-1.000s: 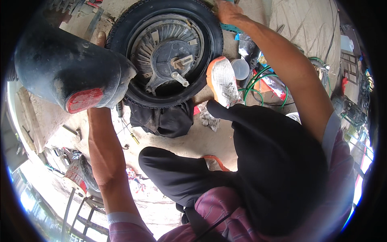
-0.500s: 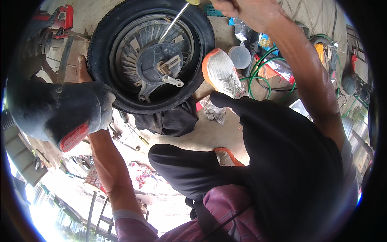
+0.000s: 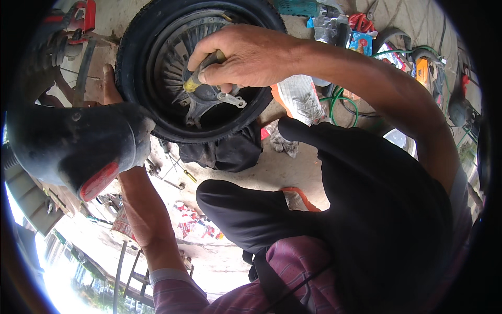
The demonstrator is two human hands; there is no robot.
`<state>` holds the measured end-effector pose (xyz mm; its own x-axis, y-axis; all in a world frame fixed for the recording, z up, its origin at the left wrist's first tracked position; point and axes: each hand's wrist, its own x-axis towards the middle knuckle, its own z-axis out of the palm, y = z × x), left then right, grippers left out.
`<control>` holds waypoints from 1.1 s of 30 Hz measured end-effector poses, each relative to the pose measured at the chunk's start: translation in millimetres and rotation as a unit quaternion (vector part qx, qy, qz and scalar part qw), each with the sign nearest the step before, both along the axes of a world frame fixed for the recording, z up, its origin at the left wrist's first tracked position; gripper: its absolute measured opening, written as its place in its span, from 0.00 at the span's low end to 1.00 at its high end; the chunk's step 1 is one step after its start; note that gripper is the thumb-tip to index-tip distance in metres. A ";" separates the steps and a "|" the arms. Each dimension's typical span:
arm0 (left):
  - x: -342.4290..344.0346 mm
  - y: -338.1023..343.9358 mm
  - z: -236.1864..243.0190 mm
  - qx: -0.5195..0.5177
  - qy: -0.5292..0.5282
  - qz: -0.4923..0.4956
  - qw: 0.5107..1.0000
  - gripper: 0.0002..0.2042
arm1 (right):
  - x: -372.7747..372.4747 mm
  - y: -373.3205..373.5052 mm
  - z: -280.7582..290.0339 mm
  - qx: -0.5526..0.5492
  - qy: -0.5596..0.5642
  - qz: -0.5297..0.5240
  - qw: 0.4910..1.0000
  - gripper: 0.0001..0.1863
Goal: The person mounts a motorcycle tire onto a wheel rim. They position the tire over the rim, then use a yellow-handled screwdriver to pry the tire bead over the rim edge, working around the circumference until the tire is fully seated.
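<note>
My right hand (image 3: 238, 55) is closed round a yellow-handled screwdriver (image 3: 191, 82) over the grey hub (image 3: 175, 57) of a black-tyred wheel (image 3: 264, 18); the blade is hidden. A silver lever (image 3: 231, 99) sticks out from the hub. My left hand (image 3: 110, 86) is at the tyre's left edge, mostly hidden behind a black curved housing (image 3: 63, 141) with a red reflector (image 3: 98, 180); only one straight digit shows, touching or very near the tyre. A black cloth bundle (image 3: 219, 157) lies beneath the wheel.
My shoe (image 3: 300, 102) rests right of the wheel. Further right are a teal power tool (image 3: 295, 7), red-handled pliers (image 3: 361, 22), green hose (image 3: 355, 115) and packets (image 3: 361, 42). Another screwdriver (image 3: 189, 175) lies on the floor. A red-and-black part (image 3: 86, 18) stands upper left.
My right hand has swung down and left from the top right onto the hub, with the screwdriver in it. The black housing sits lower in view than a second ago.
</note>
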<state>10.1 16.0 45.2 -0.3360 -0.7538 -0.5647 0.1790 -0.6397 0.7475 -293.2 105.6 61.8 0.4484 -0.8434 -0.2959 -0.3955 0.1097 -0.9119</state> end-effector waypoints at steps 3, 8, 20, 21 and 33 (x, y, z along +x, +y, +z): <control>-15.0 -9.3 -16.1 -0.025 -0.178 0.077 0.981 0.35 | 9.6 -4.2 0.6 -0.081 0.056 0.049 0.994 0.22; 2.2 -3.2 -26.3 -0.121 -0.207 0.023 0.970 0.35 | 12.8 -13.6 0.4 -0.087 0.074 0.071 0.991 0.23; 4.0 -2.1 -21.1 -0.127 -0.194 0.041 0.972 0.34 | 26.7 -14.4 -16.0 -0.108 0.148 0.079 0.980 0.22; -4.4 1.5 -13.1 -0.105 -0.186 0.055 0.975 0.34 | 26.1 -14.9 -14.4 -0.087 0.173 0.091 0.977 0.22; 97.4 49.6 -117.3 -0.317 -0.198 0.025 0.927 0.35 | 26.0 -6.3 -36.5 -0.156 0.126 0.062 0.978 0.20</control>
